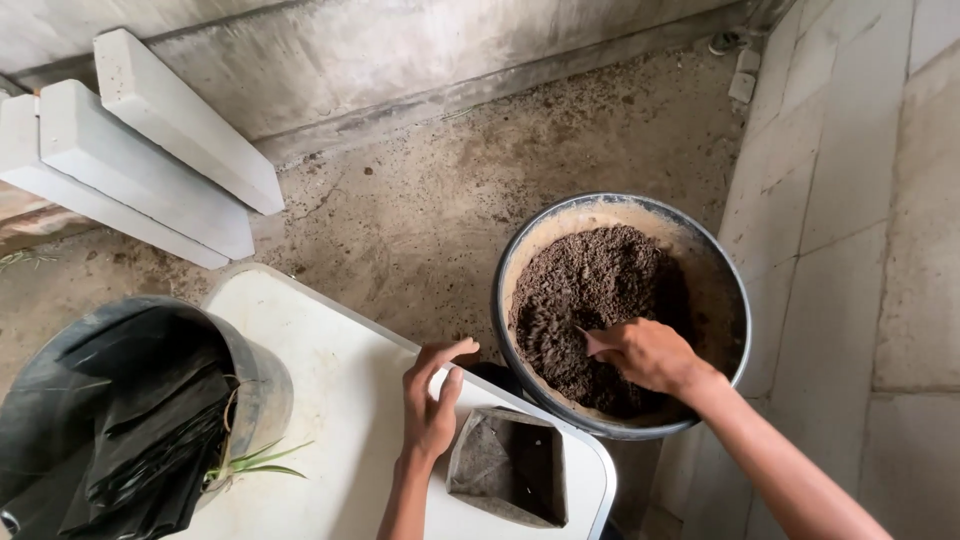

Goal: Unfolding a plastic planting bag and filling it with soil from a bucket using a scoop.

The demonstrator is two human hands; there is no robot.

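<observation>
Down in the round basin [735, 300], the right hand [648, 352] digs into dark soil [590, 290], its grip curled into the heap, fingers half buried. Just left of it and nearer the body, a small black grow bag [508, 466] stands open-mouthed on the white tabletop [330, 400]. The left hand [432, 405] rests beside the bag's left edge, grip loose and empty.

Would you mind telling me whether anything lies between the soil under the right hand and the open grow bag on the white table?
Only the basin's rim. The right hand rests in the soil; the bag sits open, just beyond it.
</observation>
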